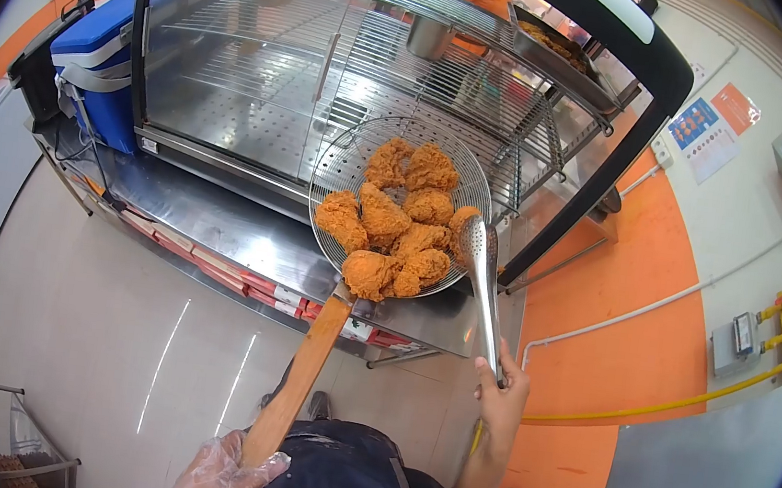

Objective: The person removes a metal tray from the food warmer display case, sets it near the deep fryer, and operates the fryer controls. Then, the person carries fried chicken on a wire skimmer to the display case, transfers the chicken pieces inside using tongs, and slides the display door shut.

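My left hand (225,476), in a clear plastic glove, is closed around the wooden handle (300,378) of a round wire skimmer (335,156). Several pieces of golden fried chicken (383,214) lie in the skimmer's mesh, in front of the display cabinet. My bare right hand (501,396) grips the lower end of metal tongs (484,293). The perforated head of the tongs is at the right rim of the skimmer, against a chicken piece (460,228). Whether the tongs pinch that piece I cannot tell.
A glass display cabinet (238,63) with wire shelves stands on a steel table (212,209). A tray (566,66) of food sits on its upper right shelf. A blue cooler box (93,66) is at the left. Red and white packages (224,273) fill the shelf below.
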Demonstrator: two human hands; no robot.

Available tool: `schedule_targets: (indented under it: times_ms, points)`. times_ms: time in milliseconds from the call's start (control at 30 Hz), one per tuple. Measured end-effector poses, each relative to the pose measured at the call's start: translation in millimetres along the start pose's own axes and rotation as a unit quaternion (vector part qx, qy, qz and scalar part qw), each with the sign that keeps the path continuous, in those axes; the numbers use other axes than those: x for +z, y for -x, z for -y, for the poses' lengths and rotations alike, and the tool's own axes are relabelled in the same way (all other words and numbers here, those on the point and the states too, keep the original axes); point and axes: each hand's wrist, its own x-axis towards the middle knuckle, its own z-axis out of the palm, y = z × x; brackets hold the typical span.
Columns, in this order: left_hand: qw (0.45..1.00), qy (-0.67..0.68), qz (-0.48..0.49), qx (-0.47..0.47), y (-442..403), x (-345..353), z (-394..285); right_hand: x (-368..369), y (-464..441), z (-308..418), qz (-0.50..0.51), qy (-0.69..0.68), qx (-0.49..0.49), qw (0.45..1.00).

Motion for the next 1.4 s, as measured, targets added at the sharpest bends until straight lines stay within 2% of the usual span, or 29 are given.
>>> schedule_targets:
  times_ms: [100,200,300,400,600,700,800,867,1033,1100,1167,1267,1400]
  points:
    - [1.0,0.013,-0.003,-0.016,-0.3,-1.5,-3.4,-1.6,-2.0,-6.8,-0.043,0.159,-0.124,0.978]
    - [0.999,0.029,-0.002,-0.035,-1.6,-2.9,-6.3,-1.8,-4.5,-12.1,-0.065,0.174,-0.206,0.961]
    - [0.998,0.043,0.002,-0.052,-3.6,-4.3,-8.4,-3.6,-6.4,-14.1,-0.03,0.067,-0.093,0.993]
    - [0.996,0.057,0.007,-0.07,-4.9,-5.1,-9.3,-4.0,-3.9,0.4,0.007,-0.079,0.029,0.996]
    - [0.995,0.052,-0.009,-0.089,-4.7,-4.7,-6.9,-19.8,-9.8,8.8,0.048,-0.186,0.085,0.978]
    - [0.993,0.055,0.005,-0.108,-6.1,-6.3,-7.8,-26.4,-16.9,17.8,0.076,-0.236,0.08,0.965]
    - [0.991,0.06,0.016,-0.117,-6.9,-7.7,-7.6,-32.8,-28.5,38.4,0.08,-0.224,0.024,0.971]
    - [0.992,0.059,0.014,-0.111,-6.2,-6.3,-4.1,-32.4,-39.4,61.7,0.043,-0.145,-0.036,0.988]
    - [0.993,0.058,0.009,-0.105,-4.7,-5.8,-3.4,-41.5,-92.2,83.8,-0.004,-0.013,-0.167,0.986]
    - [0.993,0.058,0.013,-0.1,-4.3,-5.2,-0.9,-42.4,-124.0,76.0,-0.068,0.089,-0.264,0.958]
    - [0.992,0.067,0.015,-0.105,-3.6,-5.5,-1.1,-35.9,-145.3,74.6,-0.141,0.189,-0.349,0.907]
    - [0.988,0.079,0.02,-0.132,-1.9,-5.2,-3.9,-23.6,-163.1,82.4,-0.207,0.346,-0.332,0.853]
    - [0.989,0.07,0.023,-0.129,-3.1,-3.7,2.4,-5.4,-175.4,85.7,-0.23,0.447,-0.305,0.809]
